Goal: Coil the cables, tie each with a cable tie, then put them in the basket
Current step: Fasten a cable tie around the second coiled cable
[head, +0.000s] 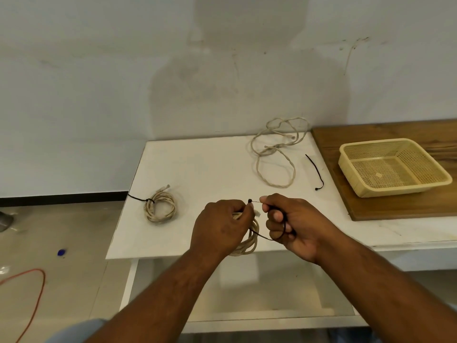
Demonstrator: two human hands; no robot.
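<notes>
My left hand (pixel 220 226) grips a coiled beige cable (pixel 248 241) above the white table's front edge. My right hand (pixel 289 224) pinches the tail of a black cable tie (pixel 265 236) that loops around that coil; the tie's head (pixel 249 200) shows between my two hands. A second beige cable (pixel 160 206), coiled and bound with a black tie, lies at the table's left. A third beige cable (pixel 277 152) lies loose and uncoiled at the back. A spare black cable tie (pixel 315 173) lies beside it. The yellow mesh basket (pixel 346 154) stands at the right.
The basket rests on a brown wooden board (pixel 385 209) on the right end of the white table (pixel 197 164). A wall stands right behind the table. On the floor at left lie an orange cord (pixel 37 293) and a small blue object (pixel 61 252).
</notes>
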